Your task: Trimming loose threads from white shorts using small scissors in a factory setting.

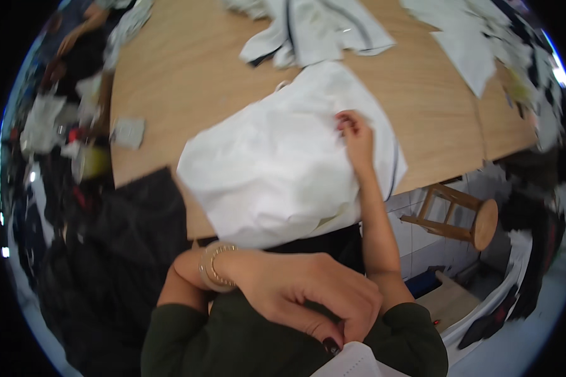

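A white garment with a dark stripe along its right edge lies spread over the near part of the wooden table. Over its upper right part is my right hand, its fingers curled together; whatever they may hold is too small and blurred to name. My left hand, with bangles at the wrist, crosses in front of my body close to the camera. Its thumb and curled fingers close at the edge of a white piece with a dotted line, which looks like a face mask and is mostly cut off by the lower rim.
Another white garment with dark stripes lies farther back on the table. White cloth pieces pile at the far right. Dark fabric hangs at the left. A wooden stool lies tilted at the right.
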The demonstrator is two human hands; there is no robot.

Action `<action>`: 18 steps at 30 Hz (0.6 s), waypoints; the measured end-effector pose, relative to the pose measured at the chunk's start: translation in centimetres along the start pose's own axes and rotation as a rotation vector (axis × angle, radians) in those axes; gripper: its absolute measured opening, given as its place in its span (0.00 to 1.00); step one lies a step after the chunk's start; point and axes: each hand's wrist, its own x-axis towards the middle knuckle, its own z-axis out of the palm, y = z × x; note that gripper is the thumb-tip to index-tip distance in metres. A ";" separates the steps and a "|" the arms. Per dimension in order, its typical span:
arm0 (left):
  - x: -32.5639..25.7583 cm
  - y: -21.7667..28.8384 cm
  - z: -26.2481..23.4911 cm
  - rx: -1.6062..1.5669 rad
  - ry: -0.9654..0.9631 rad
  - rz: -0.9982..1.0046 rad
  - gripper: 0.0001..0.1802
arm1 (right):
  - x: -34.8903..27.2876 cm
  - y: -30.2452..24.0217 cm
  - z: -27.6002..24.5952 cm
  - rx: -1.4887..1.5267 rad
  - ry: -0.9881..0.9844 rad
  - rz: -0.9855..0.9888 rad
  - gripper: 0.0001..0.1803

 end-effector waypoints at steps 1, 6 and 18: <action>-0.9 0.0 -0.2 0.003 0.054 0.006 0.10 | -0.1 -0.3 -0.1 0.047 0.027 0.014 0.09; -7.0 0.0 -3.7 0.647 0.619 -0.504 0.03 | -0.8 -0.8 0.3 0.118 -0.054 0.101 0.08; -13.9 -1.2 -17.3 1.669 1.185 -0.814 0.17 | -2.2 -4.3 -0.5 0.202 -0.014 0.156 0.09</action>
